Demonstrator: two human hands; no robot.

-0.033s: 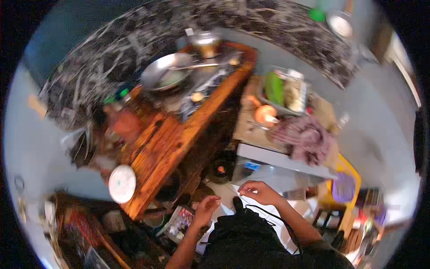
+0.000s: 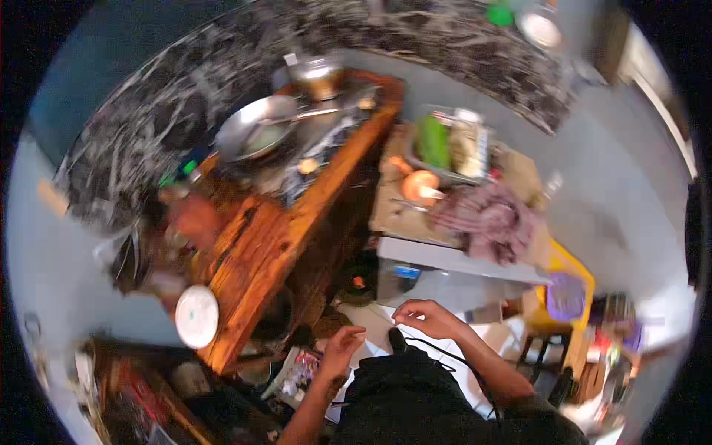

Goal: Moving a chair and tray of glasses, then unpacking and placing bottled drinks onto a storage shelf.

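Note:
Both of my hands hang in the air in front of my dark clothing, with nothing visible in them. My left hand [image 2: 343, 352] has loosely bent fingers and its thumb held apart. The fingers of my right hand [image 2: 432, 319] curve toward the left one, with a gap between thumb and fingertips. Neither hand touches anything. Beyond them stand a wooden counter [image 2: 259, 252] on the left and a low cabinet with a white front edge [image 2: 460, 259] on the right. A black cord [image 2: 463, 363] runs down beside my right forearm.
On the counter are a metal wok [image 2: 236, 137], a metal pot [image 2: 320, 78] and a round white lid or plate [image 2: 197, 317]. The cabinet bears a tray of green vegetables [image 2: 434, 142], an orange item [image 2: 420, 187] and a crumpled cloth [image 2: 493, 222]. A purple basket [image 2: 566, 298] stands right.
The surroundings have shifted slightly left in the picture as my head turned. My hands keep nearly the same place and pose; nothing was taken hold of or let go.

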